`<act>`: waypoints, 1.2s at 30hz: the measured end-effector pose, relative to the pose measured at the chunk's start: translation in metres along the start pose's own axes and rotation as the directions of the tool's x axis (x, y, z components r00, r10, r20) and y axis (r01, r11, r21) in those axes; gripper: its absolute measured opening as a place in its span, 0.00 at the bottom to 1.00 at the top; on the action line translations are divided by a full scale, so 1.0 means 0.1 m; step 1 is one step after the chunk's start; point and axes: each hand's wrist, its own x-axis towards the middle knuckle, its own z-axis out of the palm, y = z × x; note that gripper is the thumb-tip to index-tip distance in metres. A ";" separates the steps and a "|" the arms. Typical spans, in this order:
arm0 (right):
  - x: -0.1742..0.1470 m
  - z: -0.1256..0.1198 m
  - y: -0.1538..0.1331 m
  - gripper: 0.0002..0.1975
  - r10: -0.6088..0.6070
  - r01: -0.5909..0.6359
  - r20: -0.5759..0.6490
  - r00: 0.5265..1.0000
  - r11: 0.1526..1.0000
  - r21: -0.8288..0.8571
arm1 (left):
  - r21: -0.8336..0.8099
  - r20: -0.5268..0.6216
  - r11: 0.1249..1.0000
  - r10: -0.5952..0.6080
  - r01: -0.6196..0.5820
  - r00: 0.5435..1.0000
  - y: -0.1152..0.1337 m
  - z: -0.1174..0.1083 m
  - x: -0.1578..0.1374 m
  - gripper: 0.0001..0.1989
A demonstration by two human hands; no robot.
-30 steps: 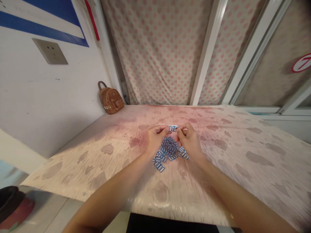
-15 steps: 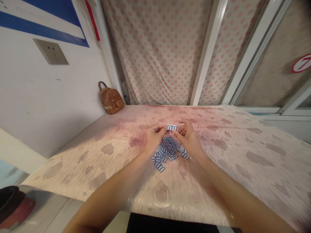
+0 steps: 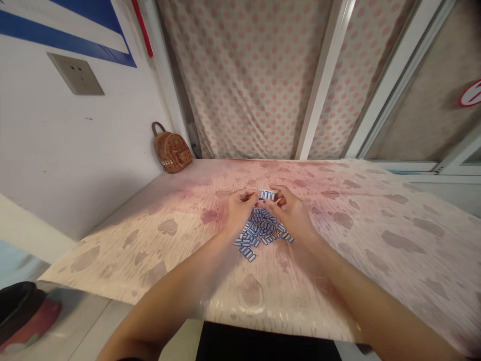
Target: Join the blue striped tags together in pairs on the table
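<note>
Between my two hands is a small white strip of blue-bordered labels [image 3: 267, 194], raised over the far side of a pile. My left hand [image 3: 241, 208] pinches its left end between thumb and fingers. At the right end, my right hand [image 3: 293, 210] has its index finger by the upper corner and its thumb along the lower edge. Below the hands lies a loose pile of similar label strips [image 3: 261, 228], overlapping at many angles. One strip [image 3: 248, 254] lies at the near edge of the pile, and a few more lie beside my right wrist.
A patterned tablecloth [image 3: 169, 271] covers the table. A small brown backpack [image 3: 173, 152] stands at the back left against the wall. Behind the table hangs a dotted curtain [image 3: 248, 85]. On the floor at lower left is a dark round container [image 3: 26, 316].
My right index finger has come in to the strip's upper right corner, where it was held off before. The strip stays between both hands. The view has shifted slightly.
</note>
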 end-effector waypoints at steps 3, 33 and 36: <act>0.03 -0.02 0.02 0.10 0.072 -0.074 0.019 0.997 0.985 0.156 | 0.020 0.000 1.000 0.000 0.000 1.000 0.00 -0.01 0.01 0.08; 0.11 0.24 0.46 0.09 0.282 -0.061 0.306 0.909 0.818 -0.572 | 0.291 -0.092 0.939 0.218 -0.184 0.972 -0.19 -0.26 0.34 0.05; 0.10 0.26 0.54 0.05 0.250 -0.075 0.303 0.920 0.868 -0.491 | 0.322 -0.084 0.928 0.224 -0.186 0.971 -0.21 -0.27 0.35 0.05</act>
